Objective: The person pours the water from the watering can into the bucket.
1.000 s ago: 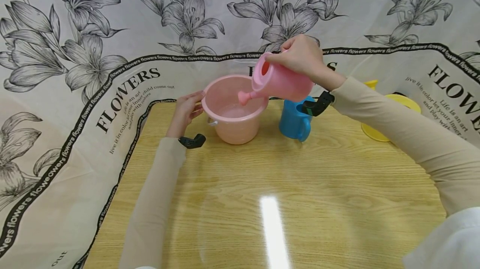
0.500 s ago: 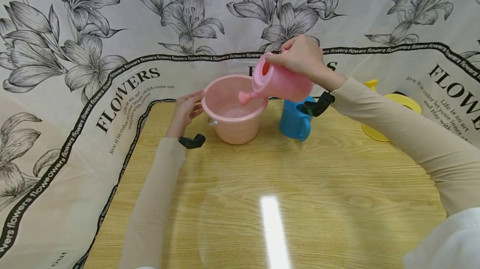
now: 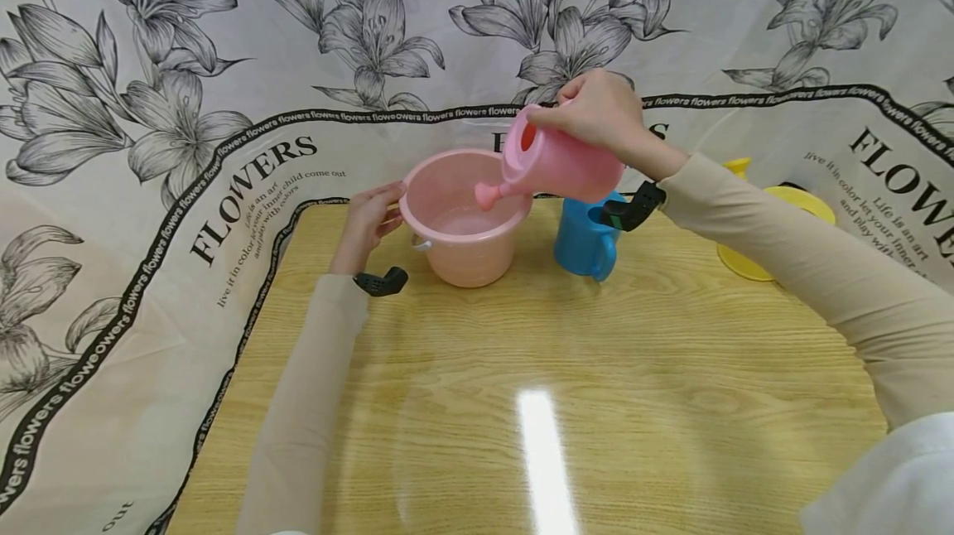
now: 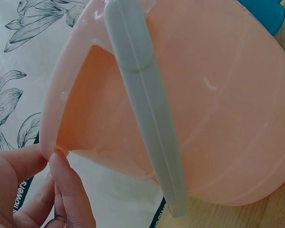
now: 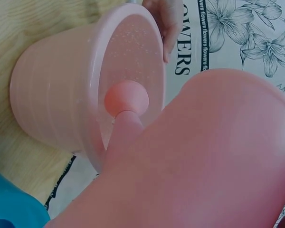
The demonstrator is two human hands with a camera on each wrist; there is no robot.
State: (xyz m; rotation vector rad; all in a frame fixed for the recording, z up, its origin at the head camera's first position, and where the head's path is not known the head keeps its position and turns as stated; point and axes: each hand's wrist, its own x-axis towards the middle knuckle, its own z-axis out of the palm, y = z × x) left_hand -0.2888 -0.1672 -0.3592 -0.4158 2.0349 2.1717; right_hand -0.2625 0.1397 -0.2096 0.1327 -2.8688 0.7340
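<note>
A pink bucket (image 3: 473, 257) stands upright on the table toward the back. My left hand (image 3: 367, 219) pinches its rim on the left; in the left wrist view, thumb and finger meet at the rim beside the pale bucket handle (image 4: 149, 104). Above the bucket's right side, my right hand (image 3: 599, 113) grips a pink watering can (image 3: 570, 164) from the top. The can is tilted left, its round spout head (image 5: 127, 98) over the bucket's opening. Small light specks show on the bucket's inner wall. Whether water is flowing, I cannot tell.
A blue mug (image 3: 585, 241) stands just right of the bucket, partly under the can. Farther right, a yellow object with a round disc (image 3: 745, 260) is partly hidden by my right sleeve. Flower-printed cloth (image 3: 402, 129) hangs behind the wooden table (image 3: 447, 402).
</note>
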